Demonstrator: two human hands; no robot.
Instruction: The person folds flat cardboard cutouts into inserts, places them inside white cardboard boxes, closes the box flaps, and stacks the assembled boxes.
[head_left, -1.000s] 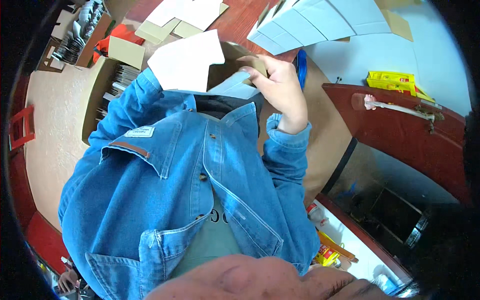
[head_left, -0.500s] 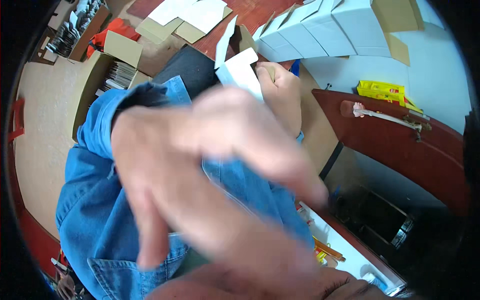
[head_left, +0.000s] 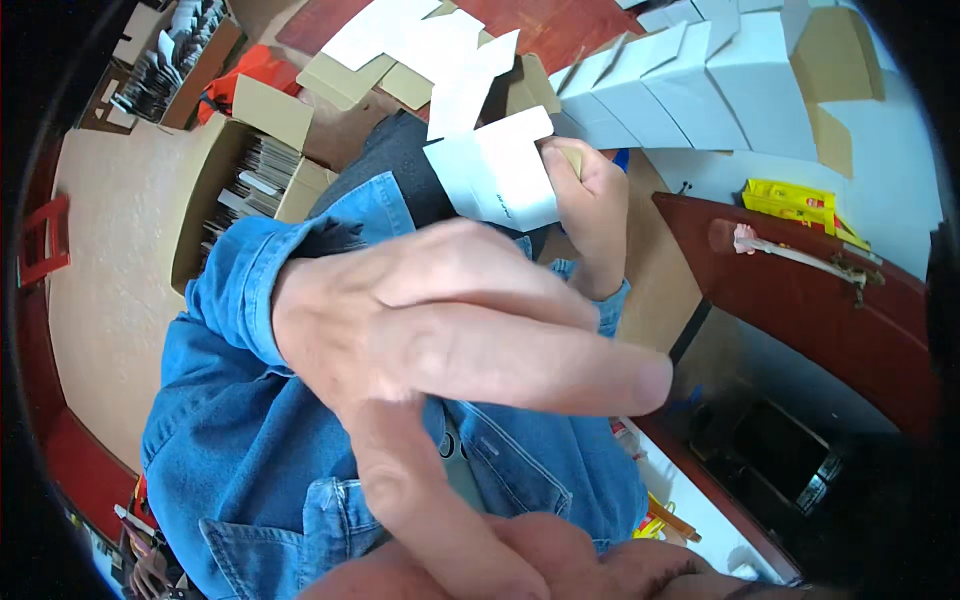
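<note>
My left hand (head_left: 440, 320) is raised close in front of me, coming out of a blue denim sleeve. Its index finger stretches to the right and its thumb points down toward the lower edge; nothing shows in its grasp. Farther off, my right hand (head_left: 595, 205) grips an open white cardboard box (head_left: 510, 180) by its right side. The box is tilted, with flaps standing up and a brownish inside partly showing. Part of it lies over dark cloth (head_left: 410, 165) on my lap.
Several white boxes (head_left: 690, 100) stand in a row at the upper right. Flat white cardboard pieces (head_left: 420, 45) lie at the top. At left, a carton (head_left: 190, 215) holds many packed flat items. A red wooden panel (head_left: 800, 280) with a yellow packet (head_left: 790, 203) stands at right.
My left hand has turned and slowed; its thumb now reaches toward the lower edge. The right hand still holds the box. The whole view has shifted, so things sit farther right and lower.
</note>
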